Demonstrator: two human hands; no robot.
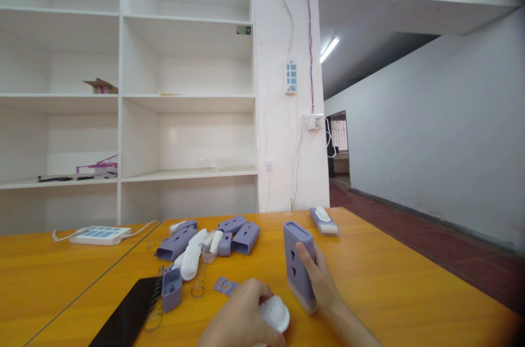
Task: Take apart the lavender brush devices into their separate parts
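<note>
In my right hand [322, 278] is an upright lavender plastic housing [298, 265] with two keyhole slots on its face and a pale band at its base. My fingers wrap round its right side and back, the thumb lying along the edge. Close by on the left, my left hand [246, 314] is closed round a white oval piece [275, 314] with a ribbed or bristly face; the hand hides part of it. Just beyond that hand lie small flat lavender rings or frames [225, 285]. The two held pieces are apart.
Several lavender housings [246, 237], long white pieces [191, 262] and wire springs [198, 281] lie on the wooden table [369, 281]. A lavender cup [171, 289] stands beside a dark flat panel [127, 311]. Farther back are a lavender-and-white unit [324, 221] and a power strip [101, 235].
</note>
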